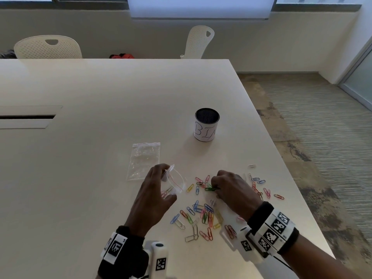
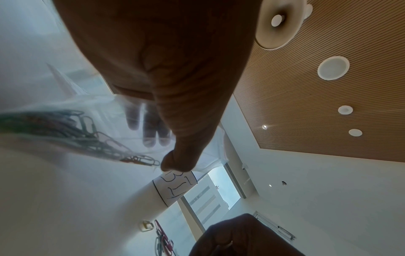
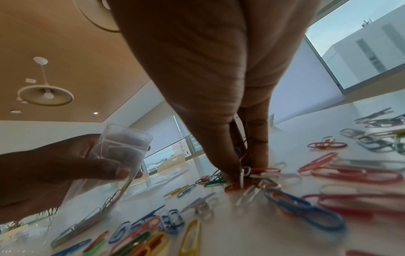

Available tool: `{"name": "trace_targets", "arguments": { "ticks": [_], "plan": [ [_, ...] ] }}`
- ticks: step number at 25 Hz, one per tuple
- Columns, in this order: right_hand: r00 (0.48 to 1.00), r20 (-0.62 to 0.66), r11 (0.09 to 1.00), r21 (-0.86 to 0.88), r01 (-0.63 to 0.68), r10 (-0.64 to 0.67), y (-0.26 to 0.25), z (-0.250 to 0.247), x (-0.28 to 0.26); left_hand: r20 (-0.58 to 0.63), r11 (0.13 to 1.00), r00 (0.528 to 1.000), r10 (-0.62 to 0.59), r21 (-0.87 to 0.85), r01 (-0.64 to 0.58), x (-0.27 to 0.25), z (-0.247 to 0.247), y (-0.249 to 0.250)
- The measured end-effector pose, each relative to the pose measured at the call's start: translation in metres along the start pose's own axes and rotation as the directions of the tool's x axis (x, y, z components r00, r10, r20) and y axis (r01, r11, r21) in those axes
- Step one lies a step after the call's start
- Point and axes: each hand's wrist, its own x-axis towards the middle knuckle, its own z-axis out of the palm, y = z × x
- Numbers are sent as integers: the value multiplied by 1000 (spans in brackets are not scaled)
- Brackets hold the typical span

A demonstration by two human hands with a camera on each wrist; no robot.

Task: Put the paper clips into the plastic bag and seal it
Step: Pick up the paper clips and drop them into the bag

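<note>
Left hand (image 1: 153, 190) holds the bag (image 1: 174, 181) mouth open, just left of the right hand (image 1: 231, 190) pinching clips (image 1: 210, 188) on the table (image 1: 100, 117).

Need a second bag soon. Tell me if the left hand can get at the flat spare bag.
Probably not yet: the left hand grips the open bag. The spare bag lies uncovered just beyond it.

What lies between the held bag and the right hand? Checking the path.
In the head view, a yellow paper clip and a blue paper clip on the table.
</note>
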Motion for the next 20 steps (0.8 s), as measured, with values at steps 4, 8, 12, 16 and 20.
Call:
{"name": "trace_targets", "arguments": {
  "ticks": [4,8,12,16,20],
  "plan": [
    [1000,4,1000,18,-23,23,6,-2,7,-18,1000,1000,14,8,-14,0,-1,2],
    [991,5,948,289,-132,136,22,-14,13,-35,1000,999,13,9,-13,-2,-1,3],
    [965,99,754,607,-252,243,29,-29,10,-47,1000,999,21,17,-20,-2,-1,4],
    [968,85,551,809,-205,235,8,-45,10,-50,999,998,32,20,-31,-3,1,3],
    [988,34,434,896,-97,151,-36,-50,20,-42,999,999,34,16,-33,-4,2,2]
  ]
}}
